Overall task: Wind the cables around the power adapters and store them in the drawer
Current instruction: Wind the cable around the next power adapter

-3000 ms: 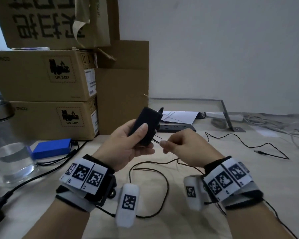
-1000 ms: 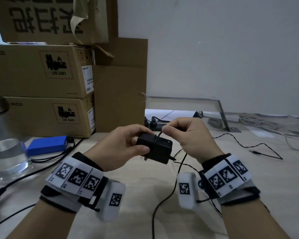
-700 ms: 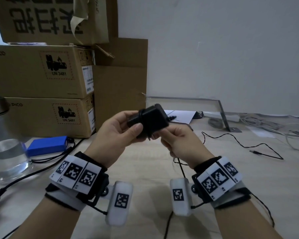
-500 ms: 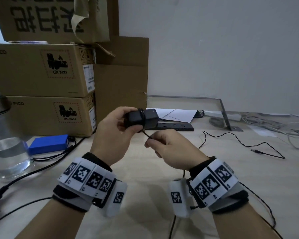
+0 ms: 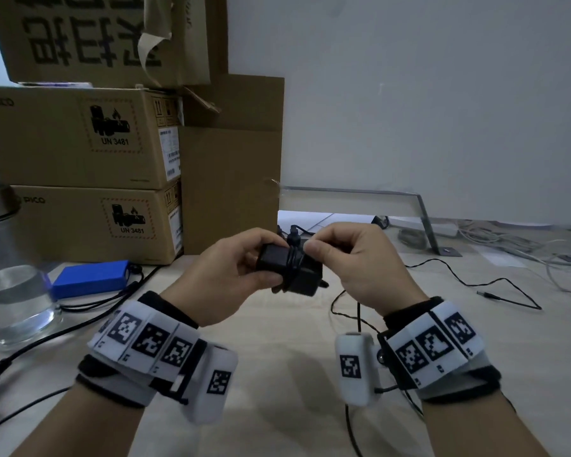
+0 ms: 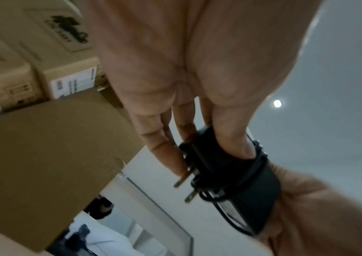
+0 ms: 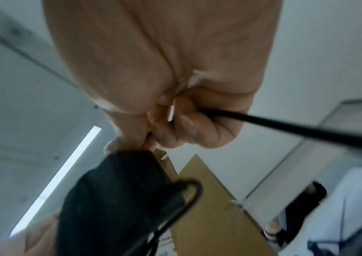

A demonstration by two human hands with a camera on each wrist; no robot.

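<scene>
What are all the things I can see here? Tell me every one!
Power adapter: one, black, held up between both hands.
Cable: one, thin black, partly wound round the adapter, the rest trailing over the table.
Cardboard boxes: several, brown, stacked back left.
Blue box: one, on the table left.
Glass jar: one, clear, far left.
Table: one, pale wood.
Left hand: grips the adapter.
Right hand: pinches the cable.

Dim, flat indoor light; soft shadows lie under both wrists on the table (image 5: 277,407). Wrist views are blurred, edges bowed.
</scene>
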